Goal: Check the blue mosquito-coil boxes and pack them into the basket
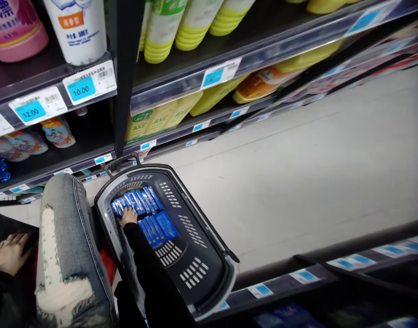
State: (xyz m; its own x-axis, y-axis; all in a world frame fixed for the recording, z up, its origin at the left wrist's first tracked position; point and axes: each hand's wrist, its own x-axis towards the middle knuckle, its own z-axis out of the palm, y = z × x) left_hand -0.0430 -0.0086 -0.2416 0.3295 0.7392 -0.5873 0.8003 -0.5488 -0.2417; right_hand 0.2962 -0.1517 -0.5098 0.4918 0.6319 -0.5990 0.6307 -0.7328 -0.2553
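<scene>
A dark grey shopping basket (209,255) stands on the floor in front of the shelves, its handle folded towards them. Several blue boxes (159,225) lie in rows on its bottom. My right hand (128,217), in a black sleeve, reaches down into the basket and rests on the blue boxes at the left with its fingers spread. At the lower left edge my left hand (8,253) lies flat on a dark surface, fingers loosely stretched and holding nothing. My knee in torn light jeans (63,237) rises between the two hands.
Store shelves (181,77) with price tags run along the left and top, holding yellow-green bottles (161,32), a white bottle (79,27) and a pink one (15,27). The pale aisle floor (314,173) stretches right. A second low shelf edge (332,262) crosses the lower right.
</scene>
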